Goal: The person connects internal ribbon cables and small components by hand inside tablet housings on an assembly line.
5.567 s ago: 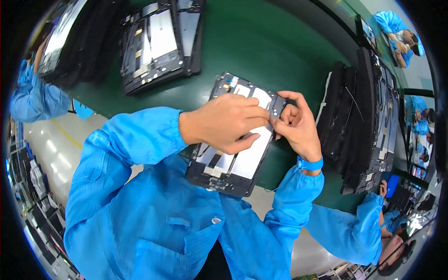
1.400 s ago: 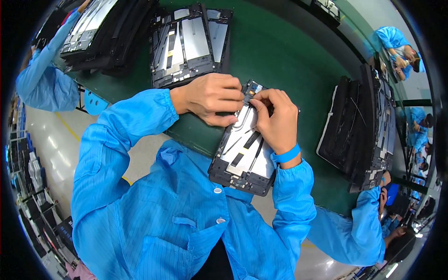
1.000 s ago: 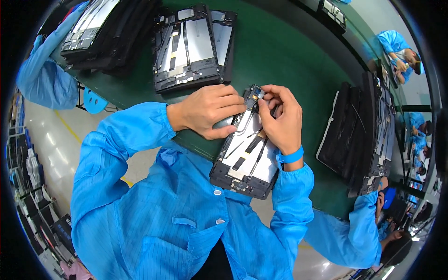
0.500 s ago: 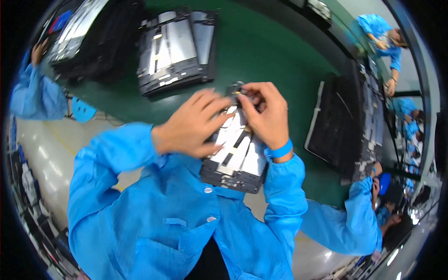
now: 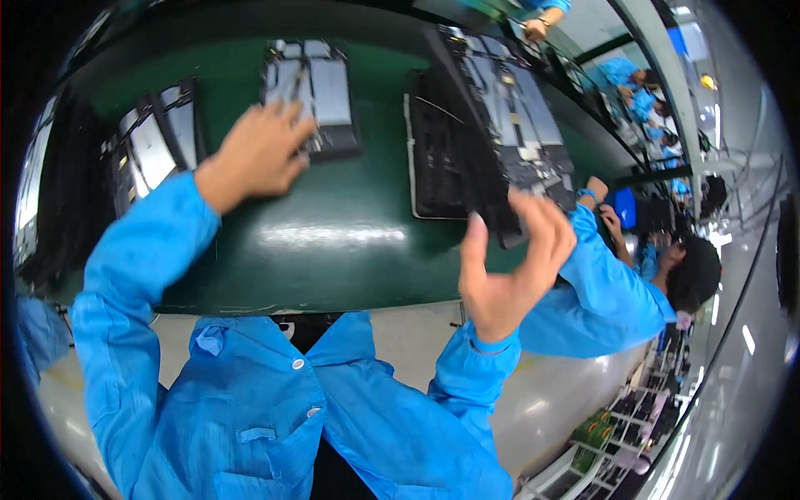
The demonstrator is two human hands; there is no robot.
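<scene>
reaching is suggested: right hand (image 5: 518, 268) spread near stacked tablet chassis (image 5: 512, 100), edge grip seemingly needed, left hand (image 5: 260, 152) splayed over another chassis (image 5: 332, 96).

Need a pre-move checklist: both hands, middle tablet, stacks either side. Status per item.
1. Right hand empty: ok, thumb and fingers spread, nothing visible between them.
2. Left hand clear of the middle tablet: cannot tell, blurred fingers overlap its lower left part in view.
3. Right hand clear of the right stack: cannot tell, fingertips overlap its near end in view.
4. Right stack squared up: not ok, its pieces lie fanned at different angles.
5. Left tablets, beyond the left forearm, aligned: not ok, they sit fanned.
</scene>
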